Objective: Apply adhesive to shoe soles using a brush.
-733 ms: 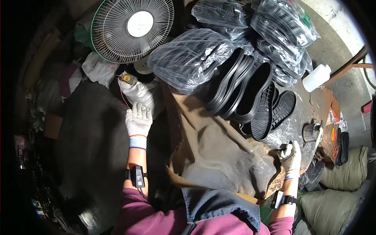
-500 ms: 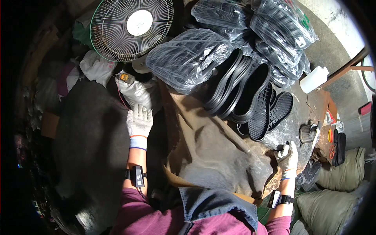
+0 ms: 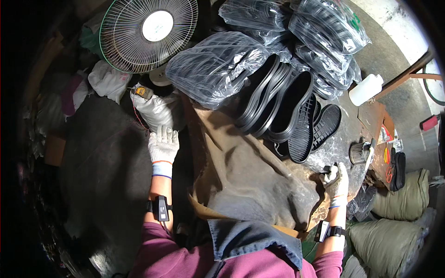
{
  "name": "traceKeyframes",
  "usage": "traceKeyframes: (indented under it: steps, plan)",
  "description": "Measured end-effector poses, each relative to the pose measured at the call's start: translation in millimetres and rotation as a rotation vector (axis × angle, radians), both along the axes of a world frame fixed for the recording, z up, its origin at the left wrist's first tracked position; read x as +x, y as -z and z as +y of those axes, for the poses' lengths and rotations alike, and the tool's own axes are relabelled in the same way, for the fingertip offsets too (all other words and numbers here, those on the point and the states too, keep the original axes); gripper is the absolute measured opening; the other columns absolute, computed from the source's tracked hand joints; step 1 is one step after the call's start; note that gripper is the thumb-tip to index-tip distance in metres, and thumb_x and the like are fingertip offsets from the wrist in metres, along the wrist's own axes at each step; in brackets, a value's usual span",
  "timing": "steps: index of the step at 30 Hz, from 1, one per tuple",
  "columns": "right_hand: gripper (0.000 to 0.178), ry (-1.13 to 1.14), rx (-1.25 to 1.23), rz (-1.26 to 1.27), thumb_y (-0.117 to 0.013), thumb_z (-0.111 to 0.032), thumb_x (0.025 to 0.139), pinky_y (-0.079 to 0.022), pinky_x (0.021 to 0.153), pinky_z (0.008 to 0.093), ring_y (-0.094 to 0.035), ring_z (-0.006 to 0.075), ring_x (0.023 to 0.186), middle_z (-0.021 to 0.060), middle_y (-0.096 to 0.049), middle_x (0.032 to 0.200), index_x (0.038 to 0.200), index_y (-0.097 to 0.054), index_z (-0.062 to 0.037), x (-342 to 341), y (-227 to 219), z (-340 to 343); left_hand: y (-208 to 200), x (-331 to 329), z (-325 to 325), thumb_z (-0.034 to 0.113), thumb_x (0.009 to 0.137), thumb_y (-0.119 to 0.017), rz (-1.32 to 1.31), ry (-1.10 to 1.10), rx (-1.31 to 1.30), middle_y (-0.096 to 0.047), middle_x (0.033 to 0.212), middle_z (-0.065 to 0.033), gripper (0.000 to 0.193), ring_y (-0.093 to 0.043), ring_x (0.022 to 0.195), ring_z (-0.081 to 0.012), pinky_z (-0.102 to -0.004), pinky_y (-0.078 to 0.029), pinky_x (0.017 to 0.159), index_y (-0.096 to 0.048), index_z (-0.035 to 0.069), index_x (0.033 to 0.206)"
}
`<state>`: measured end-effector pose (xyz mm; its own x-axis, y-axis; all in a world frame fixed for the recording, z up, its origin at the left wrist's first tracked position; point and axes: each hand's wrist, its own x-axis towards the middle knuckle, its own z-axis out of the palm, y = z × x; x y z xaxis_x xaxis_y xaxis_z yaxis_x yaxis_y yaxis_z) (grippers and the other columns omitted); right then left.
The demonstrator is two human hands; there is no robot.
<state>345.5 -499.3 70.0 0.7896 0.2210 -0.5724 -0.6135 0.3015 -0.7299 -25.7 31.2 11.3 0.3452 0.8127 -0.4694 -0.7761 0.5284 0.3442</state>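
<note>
My left hand, in a white knitted glove, is stretched out with nothing in it. Its fingertips are next to a white sack with a small yellow and grey device on top. My right hand, gloved too, has its fingers curled at the right edge of the work table. A small dark piece shows at its fingertips, too hidden to name. Beyond it, black shoe soles stand and lean in a row. Two soles at their right end show ribbed tread.
Clear plastic bags of black soles are piled behind. A round fan stands at far left. At right are a metal cup, a white bottle, and scissors with orange handles. A brown cloth covers the near table; green sacks lie lower right.
The whole view has shifted slightly, with things sitting a little further left and up. Both hands keep nearly the same pose, and the soles have not visibly moved on the table.
</note>
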Motion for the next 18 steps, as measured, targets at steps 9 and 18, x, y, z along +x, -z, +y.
traceKeyframes:
  steps: [9, 18]
  plan:
    - [0.02, 0.015, 0.053, -0.007, -0.063, -0.036, 0.105, -0.051, 0.059, 0.0399, -0.054, 0.0188, 0.055, 0.0009, -0.068, 0.08, 0.097, -0.062, -0.0178, 2.0, 1.8, -2.2, 8.0, 2.0, 3.4, 0.05, 0.106, -0.052, -0.014, 0.02, 0.004, -0.055, 0.152, -0.0017, 0.056, -0.053, 0.134, -0.0249, -0.0552, -0.042, 0.118, -0.055, 0.014, 0.147]
    - [0.021, -0.009, 0.184, -0.067, -0.059, -0.029, 0.107, -0.052, 0.059, 0.0407, -0.06, 0.0228, 0.064, 0.0134, -0.071, 0.095, 0.106, -0.061, -0.0086, -6.6, -4.2, 0.5, -15.2, 21.9, -24.3, 0.048, 0.108, -0.049, -0.118, 0.278, 0.163, -0.065, 0.141, -0.0091, 0.052, -0.059, 0.131, -0.0291, -0.0521, -0.041, 0.119, -0.06, 0.01, 0.141]
